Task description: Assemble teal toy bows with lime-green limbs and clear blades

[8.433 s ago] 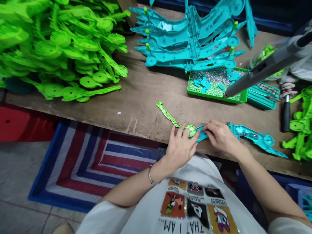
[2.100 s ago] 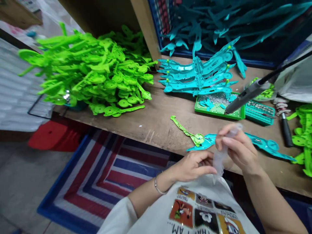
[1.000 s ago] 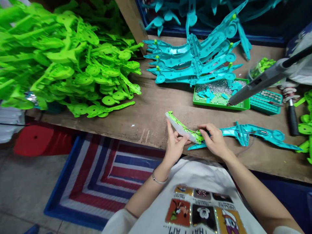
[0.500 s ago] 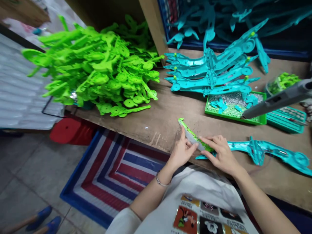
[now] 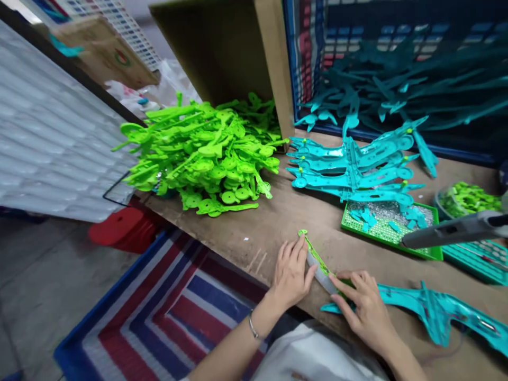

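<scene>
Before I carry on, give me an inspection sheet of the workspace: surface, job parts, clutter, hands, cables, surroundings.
Surface: brown bench, scratched, with a small white scrap.
Job parts: curved green part, pale strip alongside; long teal part, partly hidden.
Clutter: green pile, stacked teal parts, green tray of loose bits, tub of green pieces.
Hands: left hand touches the curved green part's far end; right hand is at its near end; grip unclear.
Cables: faint thin wire beside the long teal part.
Surroundings: grey tool at right; red stool and striped crate below bench level.
</scene>
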Demonstrator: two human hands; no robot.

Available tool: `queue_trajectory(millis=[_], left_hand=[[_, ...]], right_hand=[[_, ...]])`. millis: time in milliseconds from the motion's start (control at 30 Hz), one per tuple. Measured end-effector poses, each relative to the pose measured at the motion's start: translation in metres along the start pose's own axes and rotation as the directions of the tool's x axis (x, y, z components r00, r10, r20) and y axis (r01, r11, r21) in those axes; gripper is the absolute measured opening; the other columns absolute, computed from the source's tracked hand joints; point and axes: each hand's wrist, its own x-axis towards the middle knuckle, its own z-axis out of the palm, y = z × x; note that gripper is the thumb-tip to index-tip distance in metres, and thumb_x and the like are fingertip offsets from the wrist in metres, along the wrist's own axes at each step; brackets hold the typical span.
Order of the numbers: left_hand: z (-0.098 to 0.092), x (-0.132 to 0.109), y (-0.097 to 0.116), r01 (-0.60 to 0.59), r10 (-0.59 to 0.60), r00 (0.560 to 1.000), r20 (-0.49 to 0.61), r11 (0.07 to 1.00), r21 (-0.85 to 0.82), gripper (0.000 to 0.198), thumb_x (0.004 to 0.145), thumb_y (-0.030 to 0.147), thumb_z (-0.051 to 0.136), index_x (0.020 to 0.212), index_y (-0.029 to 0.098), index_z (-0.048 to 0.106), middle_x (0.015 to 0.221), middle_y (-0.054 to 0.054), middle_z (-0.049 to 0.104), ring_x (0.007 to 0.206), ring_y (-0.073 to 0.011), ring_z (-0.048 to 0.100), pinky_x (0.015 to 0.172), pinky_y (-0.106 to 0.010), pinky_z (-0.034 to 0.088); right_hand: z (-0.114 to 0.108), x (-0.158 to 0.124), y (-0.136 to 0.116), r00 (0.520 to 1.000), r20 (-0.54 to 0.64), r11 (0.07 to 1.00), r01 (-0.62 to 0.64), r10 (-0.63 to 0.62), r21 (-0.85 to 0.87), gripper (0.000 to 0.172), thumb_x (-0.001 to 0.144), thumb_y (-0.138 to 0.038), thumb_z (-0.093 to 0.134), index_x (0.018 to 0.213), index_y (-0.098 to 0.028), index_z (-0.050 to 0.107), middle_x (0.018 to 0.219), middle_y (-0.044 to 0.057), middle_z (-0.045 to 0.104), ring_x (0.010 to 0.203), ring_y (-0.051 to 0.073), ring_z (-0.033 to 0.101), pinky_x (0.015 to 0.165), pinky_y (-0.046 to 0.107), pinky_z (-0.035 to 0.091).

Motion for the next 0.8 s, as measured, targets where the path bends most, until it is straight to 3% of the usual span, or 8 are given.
queue_trajectory(millis=[100,200,400,533,667,800], left_hand=[[0.0,0.004,-0.007,-0.007,0.006,1.0,-0.023,0.997,-0.073,0.045,0.097,0.035,0.056,0.138,0.018,0.054,0.151,-0.015,0.052,0.132,-0.0308,0.053,0.113,-0.055,0.041],[-0.007,0.016,-0.027,-0.027,0.016,0.997,-0.079,0.99,-0.137,0.034,0.101,0.029,0.051,0.133,0.02,0.058,0.138,-0.011,0.064,0.126,-0.0228,0.06,0.107,-0.043,0.049],[-0.04,0.055,-0.096,0.135,-0.129,0.964,-0.233,0.991,0.008,0.029,0.101,0.02,0.044,0.123,0.016,0.062,0.124,-0.015,0.069,0.118,-0.0261,0.063,0.105,-0.048,0.047],[-0.058,0.085,-0.111,0.175,-0.16,0.946,-0.283,0.984,0.031,0.022,0.103,0.027,0.045,0.115,0.016,0.06,0.102,-0.011,0.07,0.096,-0.0217,0.067,0.09,-0.036,0.052],[-0.066,0.132,-0.101,0.104,-0.084,0.961,-0.263,0.993,0.064,0.023,0.104,0.026,0.041,0.109,0.016,0.062,0.104,-0.011,0.067,0.1,-0.02,0.065,0.092,-0.032,0.051],[-0.089,0.209,-0.106,0.056,-0.033,0.977,-0.209,0.992,0.109,0.028,0.102,0.016,0.04,0.12,0.016,0.062,0.12,-0.012,0.065,0.119,-0.0197,0.059,0.105,-0.032,0.044]], right_hand=[[0.002,0.0,0.002,0.999,-0.034,1.0,0.019,-0.019,0.001,0.042,0.097,-0.036,0.059,0.14,-0.037,0.059,0.12,0.006,0.067,0.105,0.026,0.058,0.082,0.042,0.048],[0.002,-0.001,0.003,0.997,-0.062,0.999,0.045,-0.044,0.006,0.045,0.096,-0.037,0.061,0.141,-0.036,0.058,0.119,0.007,0.068,0.104,0.027,0.059,0.081,0.042,0.049],[-0.014,-0.004,0.011,0.99,-0.14,0.997,0.042,-0.033,0.063,0.051,0.096,-0.038,0.06,0.146,-0.031,0.052,0.126,0.01,0.066,0.112,0.029,0.061,0.09,0.047,0.05],[-0.02,0.003,0.017,0.975,-0.221,0.995,0.054,-0.034,0.083,0.044,0.094,-0.038,0.062,0.137,-0.029,0.06,0.121,0.01,0.069,0.11,0.03,0.064,0.091,0.049,0.052],[-0.019,0.011,0.019,0.968,-0.234,0.994,0.099,-0.085,0.049,0.036,0.093,-0.035,0.062,0.129,-0.028,0.065,0.111,0.008,0.073,0.102,0.028,0.069,0.087,0.047,0.056],[-0.019,0.007,0.022,0.966,-0.223,0.99,0.14,-0.13,0.029,0.031,0.095,-0.033,0.06,0.125,-0.028,0.067,0.111,0.007,0.075,0.101,0.027,0.072,0.085,0.043,0.06]])
